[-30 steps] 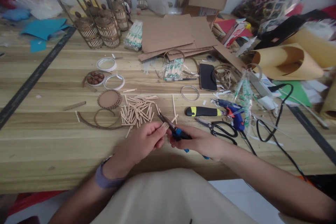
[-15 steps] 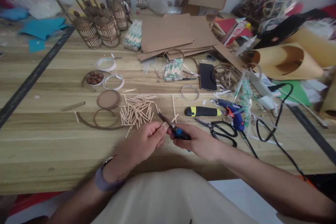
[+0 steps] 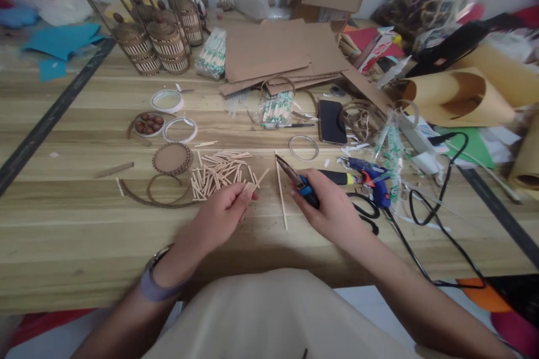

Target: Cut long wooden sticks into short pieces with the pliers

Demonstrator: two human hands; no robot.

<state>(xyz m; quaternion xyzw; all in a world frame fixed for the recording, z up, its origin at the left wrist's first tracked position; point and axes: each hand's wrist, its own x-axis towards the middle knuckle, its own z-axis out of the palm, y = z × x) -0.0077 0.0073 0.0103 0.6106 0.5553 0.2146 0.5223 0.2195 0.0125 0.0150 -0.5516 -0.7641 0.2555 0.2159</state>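
My left hand (image 3: 229, 207) pinches a few thin wooden sticks (image 3: 261, 179) at the right edge of a loose pile of short cut sticks (image 3: 217, 171). My right hand (image 3: 326, 205) is wrapped round a pair of pliers (image 3: 301, 182) with blue-and-black handles and dark, narrow jaws pointing up and left. Between the hands a longer stick (image 3: 282, 196) lies on the table, close to the jaws. Left of the pile are a round cardboard disc with a ridged rim (image 3: 172, 158) and curled brown strips (image 3: 155, 202).
On the right lie a blue glue gun (image 3: 374, 179) with its cord, black-handled scissors (image 3: 364, 205) partly under my right hand, a cutter knife (image 3: 337, 176) and a phone (image 3: 332, 122). Cardboard sheets (image 3: 269, 50) and lantern-like stick crafts (image 3: 168, 47) stand behind.
The pliers have moved right, away from the sticks in my left hand. My left hand has shifted slightly left and up towards the pile. The longer stick now shows fully between my hands.
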